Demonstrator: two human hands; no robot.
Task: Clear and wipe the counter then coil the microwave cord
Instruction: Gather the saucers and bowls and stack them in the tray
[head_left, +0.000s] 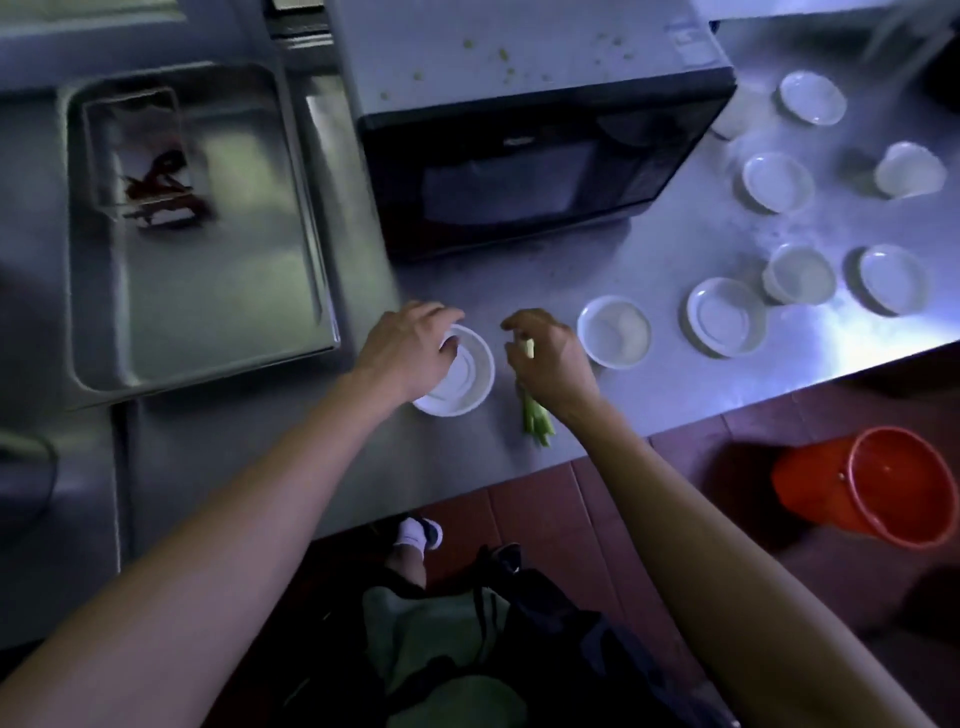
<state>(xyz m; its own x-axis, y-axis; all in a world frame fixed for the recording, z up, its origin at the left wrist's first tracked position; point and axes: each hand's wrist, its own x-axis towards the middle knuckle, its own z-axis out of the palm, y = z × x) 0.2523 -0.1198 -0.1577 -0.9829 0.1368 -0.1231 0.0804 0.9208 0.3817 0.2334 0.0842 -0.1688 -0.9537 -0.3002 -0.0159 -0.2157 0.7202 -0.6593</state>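
counter (675, 249): bowl (462, 374) under left hand (405, 348).

The scene is dimly lit and bluish. Glare is seen on the counter (857, 332) right of the microwave (530, 171). Edges are bent and blurred.

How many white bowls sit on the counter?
9: one under the left hand, two right of the right hand, six beside the microwave, one half-hidden.
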